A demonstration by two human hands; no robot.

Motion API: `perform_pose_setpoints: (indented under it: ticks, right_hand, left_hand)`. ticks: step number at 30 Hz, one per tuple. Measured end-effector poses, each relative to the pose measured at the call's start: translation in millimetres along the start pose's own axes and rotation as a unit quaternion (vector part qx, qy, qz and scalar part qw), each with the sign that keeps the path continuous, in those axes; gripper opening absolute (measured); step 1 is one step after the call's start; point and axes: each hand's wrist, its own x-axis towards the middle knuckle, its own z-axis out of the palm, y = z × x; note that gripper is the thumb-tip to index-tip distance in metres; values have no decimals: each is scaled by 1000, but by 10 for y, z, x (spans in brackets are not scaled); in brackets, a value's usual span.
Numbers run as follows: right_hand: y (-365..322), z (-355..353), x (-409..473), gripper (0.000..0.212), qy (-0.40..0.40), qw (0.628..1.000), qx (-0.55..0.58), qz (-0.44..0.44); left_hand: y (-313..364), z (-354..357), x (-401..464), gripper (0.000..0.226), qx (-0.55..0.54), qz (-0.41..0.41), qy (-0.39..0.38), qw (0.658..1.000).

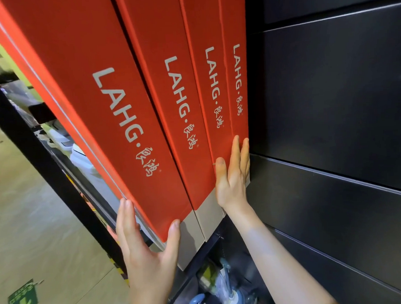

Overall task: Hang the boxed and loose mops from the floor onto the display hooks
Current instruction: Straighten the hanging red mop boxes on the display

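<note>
Several tall red mop boxes marked LAHG hang side by side against the dark display wall. My left hand [145, 250] cups the lower end of the leftmost box [94, 92], fingers along its left side and thumb on its red face. My right hand [233, 173] lies flat with straight fingers on the lower part of the rightmost box [236, 80], thumb against the box [212, 86] next to it. A further box [168, 95] hangs between them. The hooks are hidden above the boxes.
Dark slatted wall panels [331, 98] fill the right side. Below the boxes stand blue-handled cleaning tools [230, 296] in a low bin. A black shelf upright [31, 142] runs diagonally on the left, beside a tiled floor with a green arrow sticker [22, 300].
</note>
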Motion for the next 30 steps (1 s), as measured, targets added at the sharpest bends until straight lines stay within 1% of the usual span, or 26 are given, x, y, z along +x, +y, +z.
perform_pose_setpoints:
  ticks: [4,9,12,16,20,22,26,30]
  right_hand:
    - [-21,-56,3,72,-6,1000,-1,-5]
    - [-297,-133,110,70,11,998,7,-59]
    - [-555,-191,239,73,22,994,0,-108]
    - [-938,-270,443,72,26,989,-13,-144]
    - [-1331,-343,670,76,37,988,-20,-151]
    - [-1534,-364,782,76,44,986,-17,-162]
    - [-1868,-389,1026,76,63,981,3,-183]
    - [-1931,-425,1243,77,66,985,-3,-158]
  left_hand:
    - [38,6,25,98,-19,-19,-4,1000]
    - [165,-87,345,101,-36,14,9,999]
    - [341,-198,673,98,-62,68,30,995]
    - [600,-435,1209,96,-81,137,63,985]
    - [1099,-734,1693,91,-61,229,81,968]
    - [1335,-850,1901,92,-48,254,82,962]
    - [1592,-929,2197,100,-49,235,58,969]
    - [1688,-897,2266,104,-53,223,30,973]
